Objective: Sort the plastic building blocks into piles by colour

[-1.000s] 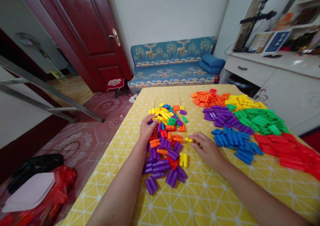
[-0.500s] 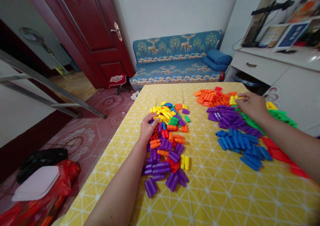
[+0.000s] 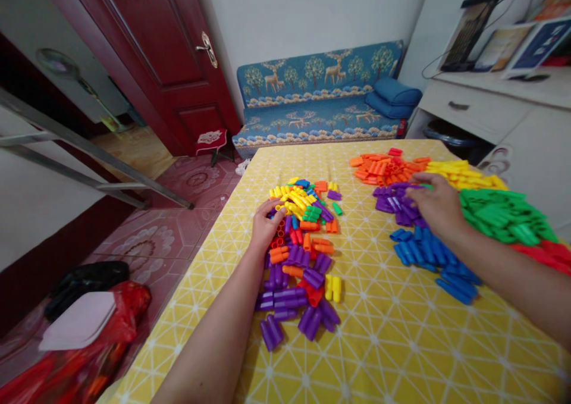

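A mixed heap of small plastic tube pieces point(image 3: 300, 246) lies on the yellow patterned tablecloth point(image 3: 383, 344). My left hand point(image 3: 264, 225) rests on the heap's left edge, fingers curled against the pieces. To the right lie sorted piles: orange point(image 3: 381, 167), yellow point(image 3: 464, 175), purple point(image 3: 395, 200), green point(image 3: 504, 216), blue point(image 3: 428, 255), red point(image 3: 546, 252). My right hand point(image 3: 435, 204) hovers palm down over the purple and blue piles, fingers loosely apart, with nothing visible in it.
A blue patterned sofa point(image 3: 321, 103) stands beyond the table. A dark red door point(image 3: 147, 59) is at the back left. White cabinets point(image 3: 504, 112) are on the right. A red bag with a white board point(image 3: 84, 326) lies on the floor at left.
My right hand carried a yellow piece from beside the mixed heap to the yellow pile, then drew back over the purple pile without it. The left hand stayed put.
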`<state>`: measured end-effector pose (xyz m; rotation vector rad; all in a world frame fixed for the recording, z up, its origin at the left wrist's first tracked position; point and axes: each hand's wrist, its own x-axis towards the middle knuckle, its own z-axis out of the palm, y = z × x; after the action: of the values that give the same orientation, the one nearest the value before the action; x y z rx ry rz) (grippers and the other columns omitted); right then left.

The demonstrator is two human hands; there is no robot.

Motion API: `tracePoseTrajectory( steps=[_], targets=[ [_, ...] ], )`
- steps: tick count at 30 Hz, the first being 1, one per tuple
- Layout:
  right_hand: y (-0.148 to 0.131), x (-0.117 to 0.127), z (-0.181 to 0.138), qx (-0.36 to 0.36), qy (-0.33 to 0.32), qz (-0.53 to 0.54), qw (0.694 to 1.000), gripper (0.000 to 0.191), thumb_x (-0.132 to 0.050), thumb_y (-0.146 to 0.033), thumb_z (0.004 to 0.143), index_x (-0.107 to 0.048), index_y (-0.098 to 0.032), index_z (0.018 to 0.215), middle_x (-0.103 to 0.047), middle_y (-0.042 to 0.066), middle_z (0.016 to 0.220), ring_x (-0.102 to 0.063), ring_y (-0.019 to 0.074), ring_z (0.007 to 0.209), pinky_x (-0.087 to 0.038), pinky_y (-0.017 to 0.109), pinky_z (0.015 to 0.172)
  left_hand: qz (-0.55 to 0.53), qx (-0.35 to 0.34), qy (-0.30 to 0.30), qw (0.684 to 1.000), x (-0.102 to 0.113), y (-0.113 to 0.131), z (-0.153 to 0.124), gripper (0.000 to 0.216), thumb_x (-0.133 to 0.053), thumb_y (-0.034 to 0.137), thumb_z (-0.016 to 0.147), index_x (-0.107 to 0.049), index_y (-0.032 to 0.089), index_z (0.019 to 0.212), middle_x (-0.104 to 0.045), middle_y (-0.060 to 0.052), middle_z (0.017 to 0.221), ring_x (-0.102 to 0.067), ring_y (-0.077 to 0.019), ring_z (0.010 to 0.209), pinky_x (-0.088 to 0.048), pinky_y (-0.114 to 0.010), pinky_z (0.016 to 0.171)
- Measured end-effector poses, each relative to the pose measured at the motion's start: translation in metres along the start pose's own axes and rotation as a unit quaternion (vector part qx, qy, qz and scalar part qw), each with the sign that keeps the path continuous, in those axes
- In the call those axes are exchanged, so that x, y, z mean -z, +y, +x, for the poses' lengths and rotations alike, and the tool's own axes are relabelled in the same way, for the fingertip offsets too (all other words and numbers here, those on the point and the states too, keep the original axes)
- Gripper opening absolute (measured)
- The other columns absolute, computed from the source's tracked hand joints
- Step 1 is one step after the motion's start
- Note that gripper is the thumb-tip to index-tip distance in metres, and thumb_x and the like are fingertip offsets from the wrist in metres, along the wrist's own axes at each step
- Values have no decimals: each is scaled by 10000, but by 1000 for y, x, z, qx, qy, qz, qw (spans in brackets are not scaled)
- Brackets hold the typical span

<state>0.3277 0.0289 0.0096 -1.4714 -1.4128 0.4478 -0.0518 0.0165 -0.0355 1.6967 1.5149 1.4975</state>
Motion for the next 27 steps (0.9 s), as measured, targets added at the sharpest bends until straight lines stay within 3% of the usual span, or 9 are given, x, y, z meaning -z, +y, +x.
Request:
tracePoseTrajectory(
  steps=[1, 3, 5, 7, 10, 15, 22, 27],
  targets=[
    [-13, -11, -23, -27, -40, 25, 998, 321, -581, -326, 758, -566, -254, 1070, -663, 53, 882, -583, 174, 574, -488, 344, 502, 0, 0, 0, 1000, 0, 0, 0, 224, -652, 312, 768, -729, 200, 946, -693, -71, 1116, -566, -242, 1176, -376, -435, 1086],
    [-39, -31, -68, -31, -201, 38, 978, 211, -576, -290, 752, -631, -215, 942, -658, 31, 751, -597, 169, 591, -477, 301, 523, 1, 1, 1, 1000, 0, 0, 0, 224, -657, 318, 763, -731, 199, 937, -695, -71, 1110, -572, -244, 1168, -378, -437, 1083],
    [-62, -45, -109, 23, -310, 25, 950, 168, -548, -265, 780, -657, -214, 896, -669, 34, 833, -611, 156, 642, -484, 283, 571, 0, 2, 2, 1000, 0, 0, 0, 221, -661, 319, 759, -732, 203, 933, -699, -69, 1103, -574, -245, 1163, -379, -439, 1081],
    [-79, -55, -141, 98, -369, -14, 924, 222, -579, -222, 771, -657, -240, 979, -649, 38, 1014, -612, 144, 699, -487, 276, 623, -1, 2, 2, 1000, 0, 0, 0, 221, -660, 317, 759, -732, 203, 934, -699, -70, 1104, -575, -245, 1162, -379, -438, 1081],
    [-92, -63, -166, 150, -364, -89, 915, 396, -678, -204, 717, -602, -258, 1102, -593, 49, 1128, -608, 189, 852, -481, 317, 739, -1, 0, 0, 1000, 1, 0, 0, 223, -654, 313, 765, -731, 198, 940, -697, -74, 1107, -579, -245, 1157, -381, -439, 1081],
    [-93, -65, -166, 91, -352, -112, 925, 361, -718, -182, 675, -572, -234, 1001, -611, 27, 1008, -585, 210, 934, -450, 313, 768, -7, -4, -1, 1000, 1, 0, 0, 219, -652, 314, 767, -730, 202, 939, -696, -74, 1111, -580, -242, 1156, -390, -438, 1077],
    [-83, -64, -161, 9, -386, -56, 921, 221, -730, -163, 603, -595, -193, 775, -564, -23, 726, -508, 121, 642, -357, 212, 521, -13, 8, 1, 1000, 0, 0, -1, 228, -660, 329, 762, -732, 196, 933, -695, -80, 1109, -579, -247, 1157, -393, -434, 1074],
    [-79, -46, -133, -69, -459, 17, 886, 186, -713, -190, 599, -604, -183, 749, -460, -71, 525, -401, 75, 469, -276, 194, 432, -10, 2, 0, 1000, 0, 2, -1, 257, -652, 344, 767, -728, 177, 947, -696, -87, 1107, -588, -242, 1141, -391, -432, 1071]
  ],
)
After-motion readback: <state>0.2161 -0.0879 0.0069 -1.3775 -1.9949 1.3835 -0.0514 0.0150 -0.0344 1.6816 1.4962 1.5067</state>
